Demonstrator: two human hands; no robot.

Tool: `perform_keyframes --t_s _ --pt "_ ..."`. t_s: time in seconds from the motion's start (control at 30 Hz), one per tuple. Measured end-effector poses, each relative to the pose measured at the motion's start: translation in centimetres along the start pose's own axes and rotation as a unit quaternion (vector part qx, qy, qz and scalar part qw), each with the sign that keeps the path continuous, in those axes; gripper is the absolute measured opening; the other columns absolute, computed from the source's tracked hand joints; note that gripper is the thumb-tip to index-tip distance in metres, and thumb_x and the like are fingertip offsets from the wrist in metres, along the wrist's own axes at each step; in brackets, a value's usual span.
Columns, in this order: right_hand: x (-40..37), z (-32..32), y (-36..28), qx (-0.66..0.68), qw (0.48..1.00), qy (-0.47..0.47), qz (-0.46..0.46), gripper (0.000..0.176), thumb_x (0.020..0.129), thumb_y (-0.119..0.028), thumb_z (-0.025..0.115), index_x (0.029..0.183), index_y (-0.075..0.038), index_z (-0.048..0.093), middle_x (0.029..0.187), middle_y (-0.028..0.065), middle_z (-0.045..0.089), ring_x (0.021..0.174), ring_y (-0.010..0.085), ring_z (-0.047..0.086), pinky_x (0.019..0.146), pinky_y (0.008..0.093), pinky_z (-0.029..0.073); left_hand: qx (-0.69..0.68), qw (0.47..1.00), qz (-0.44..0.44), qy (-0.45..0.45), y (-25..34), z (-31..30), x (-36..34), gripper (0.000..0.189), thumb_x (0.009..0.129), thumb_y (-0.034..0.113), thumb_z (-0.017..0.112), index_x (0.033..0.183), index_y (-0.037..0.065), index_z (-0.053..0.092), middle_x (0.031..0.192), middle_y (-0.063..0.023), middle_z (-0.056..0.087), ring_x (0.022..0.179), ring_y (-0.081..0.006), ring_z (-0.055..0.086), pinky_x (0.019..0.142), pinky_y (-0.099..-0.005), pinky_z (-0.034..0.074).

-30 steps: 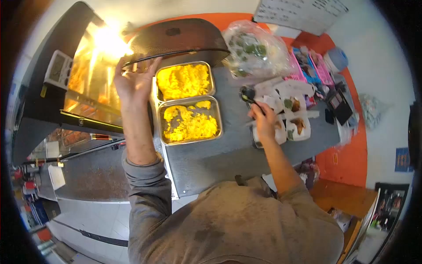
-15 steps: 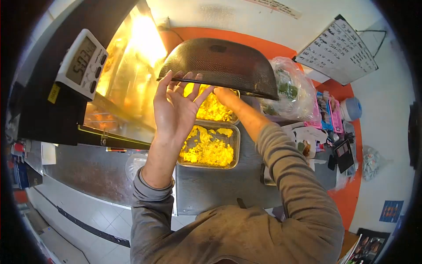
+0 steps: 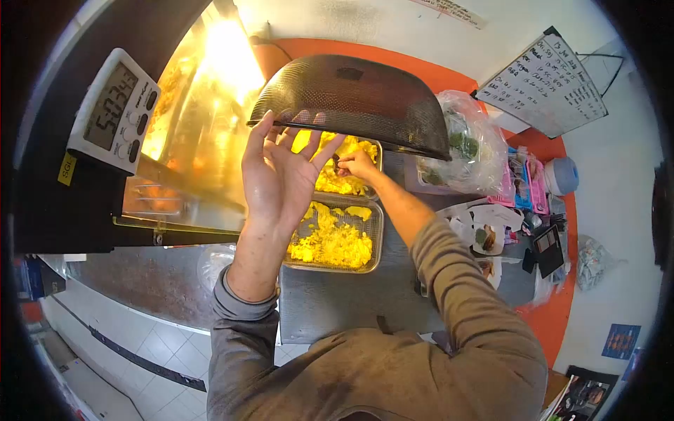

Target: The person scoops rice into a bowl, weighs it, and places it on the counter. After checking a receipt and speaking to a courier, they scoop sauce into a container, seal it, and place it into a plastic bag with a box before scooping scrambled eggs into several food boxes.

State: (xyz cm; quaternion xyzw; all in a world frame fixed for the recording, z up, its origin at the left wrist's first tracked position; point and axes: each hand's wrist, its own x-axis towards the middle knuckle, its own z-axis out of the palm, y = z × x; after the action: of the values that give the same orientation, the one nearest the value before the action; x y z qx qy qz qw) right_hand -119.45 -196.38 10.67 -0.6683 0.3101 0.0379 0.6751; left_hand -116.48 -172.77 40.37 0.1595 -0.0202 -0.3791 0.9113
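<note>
My left hand point(image 3: 276, 172), palm up, props up a dark perforated mesh cover point(image 3: 358, 98) by its lower rim, with the fingertips behind the edge. The cover is tilted above the far mesh tray point(image 3: 380, 163), which holds yellow crumbled food and is partly hidden by the cover. Over that tray is my right hand point(image 3: 359, 165), its fingers pinched round a small dark thing that I cannot make out. In the near mesh tray point(image 3: 380, 242) lies more of the yellow food point(image 3: 333, 242), with bare mesh showing at its upper part.
A lit glass display case point(image 3: 189, 140) stands at left, with a digital timer point(image 3: 114, 111) on its dark frame. To the right are a plastic bag with greens point(image 3: 467, 144), pink baskets point(image 3: 537, 182) and papers. A whiteboard point(image 3: 544, 84) hangs on the wall.
My right hand has come out from behind the cover's rim, and its fingers now show over the far tray. The left hand and cover are nearly still. The view has shifted slightly.
</note>
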Motion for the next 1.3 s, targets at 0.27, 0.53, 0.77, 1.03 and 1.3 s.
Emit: perform_keyframes --t_s 0.27,0.53,0.77,1.03,1.3 --pt "-4.4 0.6 3.7 0.392 0.914 0.104 0.034 0.025 0.087 -0.002 0.061 0.11 0.006 0.056 0.085 0.0113 0.058 0.072 0.0175 0.06 0.067 0.0316 0.057 -0.005 0.999 0.006 0.038 -0.3 0.6 -0.7 0.024 0.09 0.025 0.053 0.104 0.006 0.046 0.108 -0.012 0.045 0.106 -0.0286 0.048 0.101 -0.0573 0.039" --pt "-20.8 -5.8 0.2 0.52 0.851 0.075 0.017 0.014 0.085 0.001 0.061 0.096 0.008 0.059 0.091 0.0158 0.06 0.07 0.0158 0.056 0.067 0.0278 0.051 -0.02 0.998 0.002 0.057 -0.4 1.0 -1.6 0.032 0.091 0.021 0.052 0.113 0.001 0.041 0.119 -0.0178 0.041 0.119 -0.037 0.04 0.106 -0.063 0.027" --pt "-36.3 -19.5 5.6 0.372 0.908 0.192 -0.002 0.007 0.086 -0.004 0.061 0.091 0.0 0.061 0.072 0.0039 0.06 0.066 0.0131 0.06 0.057 0.0258 0.052 0.001 0.999 0.007 0.05 -0.3 0.3 -2.1 0.041 0.092 0.022 0.051 0.12 -0.002 0.033 0.119 -0.0175 0.037 0.119 -0.0383 0.04 0.105 -0.066 0.027" --pt "-33.8 -24.8 12.4 -0.444 0.854 0.27 -0.006 0.018 0.076 -0.011 0.064 0.088 0.003 0.065 0.084 0.0234 0.065 0.074 0.0318 0.064 0.07 0.0396 0.051 -0.03 0.998 0.01 0.061 -0.3 0.0 -2.1 0.044 0.091 0.019 0.053 0.123 -0.003 0.032 0.118 -0.0177 0.037 0.12 -0.0404 0.039 0.105 -0.0678 0.025" --pt "-34.4 -23.0 10.2 -0.504 0.772 0.386 -0.041 0.014 0.078 -0.004 0.055 0.089 0.003 0.062 0.081 0.0233 0.062 0.076 0.04 0.061 0.069 0.0455 0.049 -0.03 0.997 0.017 0.062 -0.5 0.7 -2.7 0.043 0.092 0.02 0.051 0.123 -0.004 0.034 0.117 -0.0181 0.038 0.122 -0.0396 0.038 0.106 -0.0671 0.023"
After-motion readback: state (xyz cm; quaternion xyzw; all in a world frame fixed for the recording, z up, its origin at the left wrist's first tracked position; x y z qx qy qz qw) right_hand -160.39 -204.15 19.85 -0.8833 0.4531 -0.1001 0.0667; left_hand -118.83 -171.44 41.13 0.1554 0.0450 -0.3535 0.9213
